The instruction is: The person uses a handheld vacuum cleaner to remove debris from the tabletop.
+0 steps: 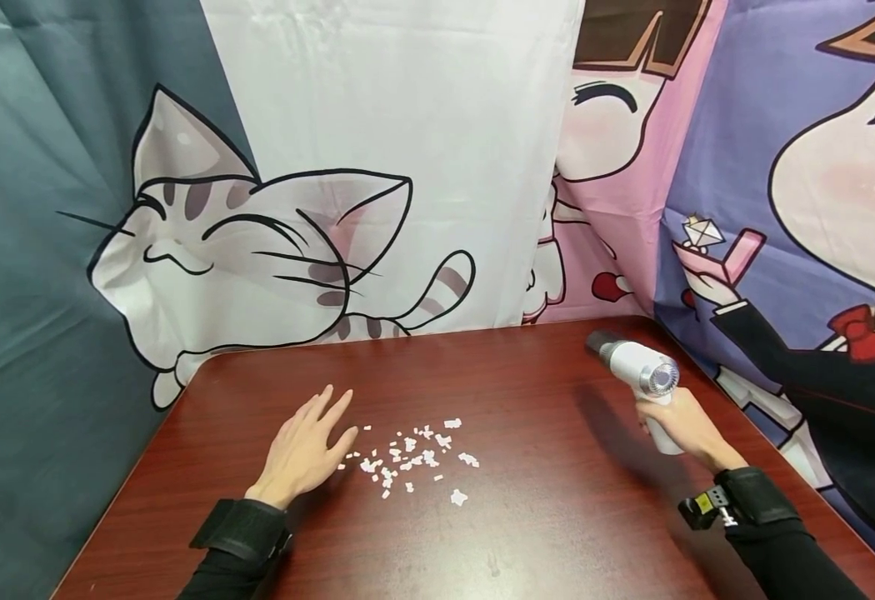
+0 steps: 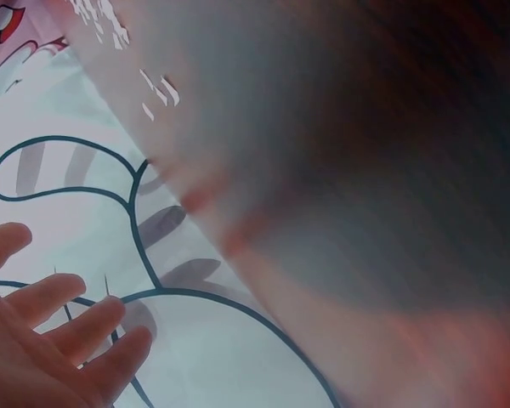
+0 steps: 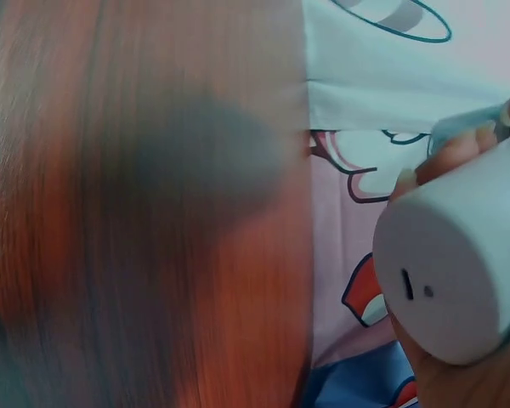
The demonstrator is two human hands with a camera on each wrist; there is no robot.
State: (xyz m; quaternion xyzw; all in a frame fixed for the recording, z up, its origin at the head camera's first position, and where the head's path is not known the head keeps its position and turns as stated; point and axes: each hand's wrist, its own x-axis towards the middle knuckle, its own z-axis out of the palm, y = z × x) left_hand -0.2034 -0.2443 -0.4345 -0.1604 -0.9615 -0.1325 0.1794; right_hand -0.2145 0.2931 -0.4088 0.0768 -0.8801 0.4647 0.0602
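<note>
My right hand [image 1: 681,425] grips the handle of a white, pistol-shaped handheld vacuum [image 1: 643,367] with a dark nozzle and a silver round rear end. It is held above the right side of the table, its nozzle pointing to the far left. In the right wrist view the fingers curl round the handle, whose white base [image 3: 446,280] shows a small slot and a hole. My left hand [image 1: 304,450] hovers over the left part of the table with fingers spread, holding nothing. White paper scraps [image 1: 410,444] lie scattered just right of it.
The reddish-brown wooden table [image 1: 527,517] reaches back to a cloth backdrop [image 1: 437,108] with a cartoon cat and figures. A larger paper scrap [image 1: 458,497] lies nearer the front. Both wrists wear black bands, the right one [image 1: 756,493] carrying a small device.
</note>
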